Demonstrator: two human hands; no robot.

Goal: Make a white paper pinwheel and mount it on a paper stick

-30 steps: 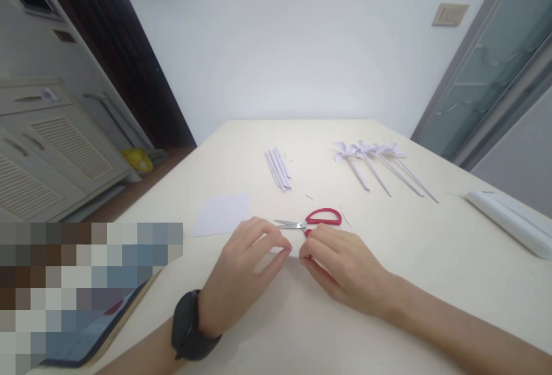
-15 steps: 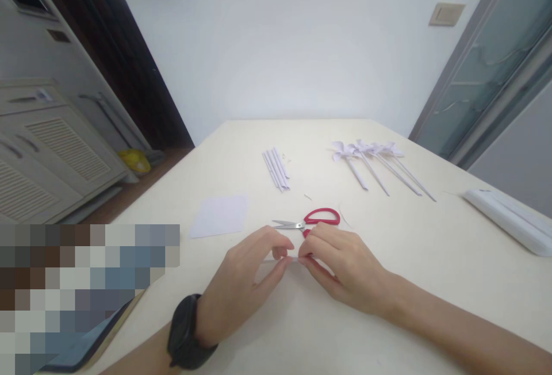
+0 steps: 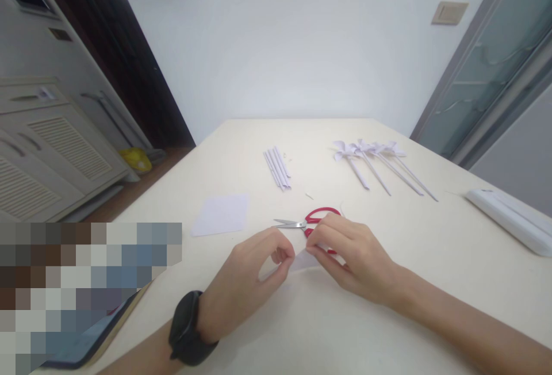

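Note:
Between my hands is a piece of white paper (image 3: 302, 261), partly covered by the fingers. My left hand (image 3: 254, 271), with a black watch on its wrist, pinches the paper's left part. The thumb and fingers of my right hand (image 3: 349, 254) close on its upper right part. Just beyond my right hand lie scissors (image 3: 317, 214) with red handles, their blades pointing left and slightly apart. A flat white paper sheet (image 3: 221, 214) rests on the table to the left of the scissors.
Several rolled paper sticks (image 3: 276, 169) lie mid-table, with small scraps (image 3: 309, 195) nearby. Several paper pinwheels (image 3: 366, 150) on sticks lie at the back right. A long white box-like object (image 3: 509, 219) sits by the table's right edge. A wall (image 3: 297, 41) stands behind the table.
My right hand has moved slightly up and right, away from the left. More of the paper now shows between the hands, where a narrow strip showed before.

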